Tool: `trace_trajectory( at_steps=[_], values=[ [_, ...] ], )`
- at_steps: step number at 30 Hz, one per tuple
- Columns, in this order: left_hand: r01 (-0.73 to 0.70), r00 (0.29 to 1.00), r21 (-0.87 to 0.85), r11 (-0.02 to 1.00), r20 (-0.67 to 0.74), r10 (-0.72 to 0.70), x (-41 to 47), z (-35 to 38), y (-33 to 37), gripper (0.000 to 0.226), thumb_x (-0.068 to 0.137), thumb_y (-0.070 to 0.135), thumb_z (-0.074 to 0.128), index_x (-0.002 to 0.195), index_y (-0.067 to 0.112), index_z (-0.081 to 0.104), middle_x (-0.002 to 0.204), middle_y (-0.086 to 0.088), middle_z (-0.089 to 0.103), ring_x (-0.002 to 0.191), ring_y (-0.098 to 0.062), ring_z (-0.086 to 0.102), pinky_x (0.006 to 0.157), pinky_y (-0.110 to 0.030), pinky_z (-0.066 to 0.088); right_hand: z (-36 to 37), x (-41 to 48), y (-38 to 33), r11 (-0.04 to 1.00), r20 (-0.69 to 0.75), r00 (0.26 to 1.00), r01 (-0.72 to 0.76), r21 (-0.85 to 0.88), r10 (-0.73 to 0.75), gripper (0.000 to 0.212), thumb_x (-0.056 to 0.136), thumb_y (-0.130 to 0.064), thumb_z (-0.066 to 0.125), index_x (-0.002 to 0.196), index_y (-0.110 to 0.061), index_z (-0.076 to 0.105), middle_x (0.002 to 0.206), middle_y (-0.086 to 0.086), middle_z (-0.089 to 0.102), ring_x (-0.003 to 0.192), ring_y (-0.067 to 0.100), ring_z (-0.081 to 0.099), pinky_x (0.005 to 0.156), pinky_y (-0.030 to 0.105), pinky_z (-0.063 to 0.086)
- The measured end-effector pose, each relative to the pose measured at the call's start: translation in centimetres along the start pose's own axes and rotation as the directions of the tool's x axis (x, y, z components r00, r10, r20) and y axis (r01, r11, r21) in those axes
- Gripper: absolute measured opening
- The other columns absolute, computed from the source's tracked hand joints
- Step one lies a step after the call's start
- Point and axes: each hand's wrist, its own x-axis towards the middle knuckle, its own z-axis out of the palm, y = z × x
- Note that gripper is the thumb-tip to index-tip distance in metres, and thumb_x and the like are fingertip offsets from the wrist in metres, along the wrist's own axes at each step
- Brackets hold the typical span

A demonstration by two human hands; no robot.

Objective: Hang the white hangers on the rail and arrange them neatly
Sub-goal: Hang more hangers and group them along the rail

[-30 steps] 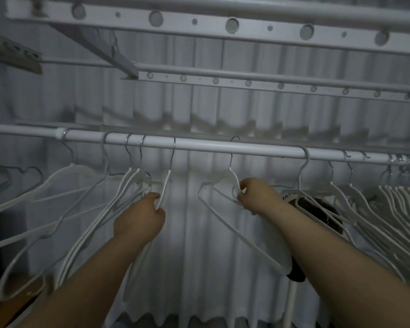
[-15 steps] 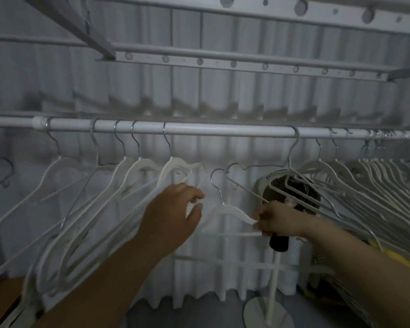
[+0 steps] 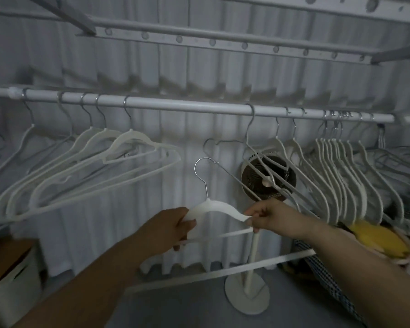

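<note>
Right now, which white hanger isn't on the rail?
The white plastic hanger with a silver wire hook, held by the left hand and right hand. Its hook hangs free below the white metal rail; the other hangers hook over it.

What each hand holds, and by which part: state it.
One white hanger: the left hand grips its left shoulder, the right hand pinches its right shoulder tip. Its hook is off the rail.

Ahead of you a white pedestal fan (image 3: 252, 183), at your left a white box (image 3: 14, 287), at your right a yellow cloth (image 3: 376, 237) above checked fabric (image 3: 322, 273)
</note>
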Motion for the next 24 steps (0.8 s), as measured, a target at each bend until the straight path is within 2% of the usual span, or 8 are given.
trace_trajectory(
  at_steps=[3, 8, 10, 12, 13, 16, 20, 24],
  values=[
    [0.063, 0.997, 0.091, 0.994, -0.06, -0.058, -1.7, 0.2, 1.0, 0.032, 0.095, 0.026, 0.044, 0.063, 0.02, 0.041, 0.057, 0.006, 0.053, 0.037, -0.002, 0.051, 0.035, -0.008, 0.032, 0.1, -0.1, 0.5, 1.0, -0.046, 0.999, -0.005, 0.004, 0.005, 0.014, 0.088, -0.011, 0.058, 0.101, -0.014, 0.061, 0.071, -0.009, 0.055, 0.072, 0.005, 0.054, 0.072, 0.013, 0.041],
    [0.272, 0.953, 0.233, 0.934, -0.196, -0.229, -3.5, -0.4, 1.4, 0.032, 0.095, 0.027, 0.04, 0.065, 0.017, 0.04, 0.065, 0.002, 0.05, 0.051, -0.013, 0.053, 0.043, -0.018, 0.036, -1.2, 0.5, 0.5, 0.998, -0.236, 0.972, 0.001, 0.062, 0.014, 0.029, 0.089, -0.008, 0.055, 0.117, -0.005, 0.057, 0.099, 0.005, 0.058, 0.107, 0.024, 0.057, 0.094, 0.029, 0.042],
    [0.331, 0.93, 0.268, 0.905, -0.253, -0.266, -3.6, -0.8, 1.4, 0.028, 0.096, 0.026, 0.038, 0.071, 0.015, 0.043, 0.075, -0.002, 0.055, 0.065, -0.019, 0.057, 0.047, -0.021, 0.036, -1.5, 1.1, 0.1, 0.999, -0.29, 0.957, 0.038, 0.021, -0.03, 0.032, 0.09, -0.008, 0.053, 0.122, -0.005, 0.054, 0.105, 0.005, 0.059, 0.102, 0.016, 0.056, 0.089, 0.018, 0.04],
    [0.378, 0.904, 0.236, 0.895, -0.303, -0.301, -2.9, -1.4, 1.3, 0.022, 0.096, 0.025, 0.038, 0.085, 0.01, 0.05, 0.094, -0.009, 0.062, 0.081, -0.025, 0.061, 0.052, -0.022, 0.038, -1.5, 1.7, -0.7, 0.994, -0.31, 0.945, 0.094, -0.058, -0.108, 0.037, 0.089, -0.007, 0.053, 0.126, -0.006, 0.051, 0.097, -0.005, 0.055, 0.086, 0.003, 0.051, 0.073, 0.0, 0.036],
    [0.395, 0.889, 0.2, 0.897, -0.329, -0.318, -2.4, -1.8, 1.2, 0.021, 0.096, 0.023, 0.038, 0.09, 0.009, 0.052, 0.1, -0.012, 0.064, 0.086, -0.027, 0.063, 0.054, -0.023, 0.04, -1.5, 2.3, -1.0, 0.986, -0.313, 0.937, 0.122, -0.115, -0.152, 0.04, 0.089, -0.008, 0.053, 0.129, -0.006, 0.048, 0.102, -0.005, 0.054, 0.093, 0.003, 0.051, 0.076, 0.0, 0.035],
    [0.407, 0.855, 0.124, 0.905, -0.401, -0.329, -0.3, -3.2, 1.2, 0.021, 0.095, 0.021, 0.038, 0.094, 0.007, 0.053, 0.104, -0.014, 0.064, 0.092, -0.03, 0.064, 0.068, -0.031, 0.049, -1.6, 4.1, -2.2, 0.93, -0.306, 0.918, 0.142, -0.34, -0.252, 0.051, 0.091, -0.016, 0.051, 0.139, -0.015, 0.034, 0.148, 0.007, 0.029, 0.136, 0.022, 0.025, 0.107, 0.019, 0.02],
    [0.36, 0.825, 0.081, 0.93, -0.493, -0.277, 2.9, -5.5, 0.5, 0.021, 0.095, 0.023, 0.038, 0.093, 0.008, 0.053, 0.101, -0.014, 0.065, 0.089, -0.031, 0.064, 0.076, -0.039, 0.054, -2.5, 7.1, -4.2, 0.871, -0.366, 0.875, 0.116, -0.478, -0.317, 0.06, 0.093, -0.022, 0.046, 0.145, -0.023, 0.017, 0.156, 0.001, 0.004, 0.143, 0.02, 0.007, 0.115, 0.028, 0.011],
    [0.327, 0.813, 0.071, 0.942, -0.529, -0.242, 6.2, -7.8, -0.8, 0.019, 0.095, 0.022, 0.037, 0.086, 0.01, 0.049, 0.1, -0.016, 0.065, 0.089, -0.031, 0.064, 0.076, -0.039, 0.054, -3.2, 11.7, -5.9, 0.813, -0.477, 0.782, 0.065, -0.579, -0.402, 0.06, 0.092, -0.022, 0.042, 0.146, -0.016, 0.017, 0.157, 0.01, 0.002, 0.144, 0.028, 0.005, 0.117, 0.038, 0.009]
  ],
)
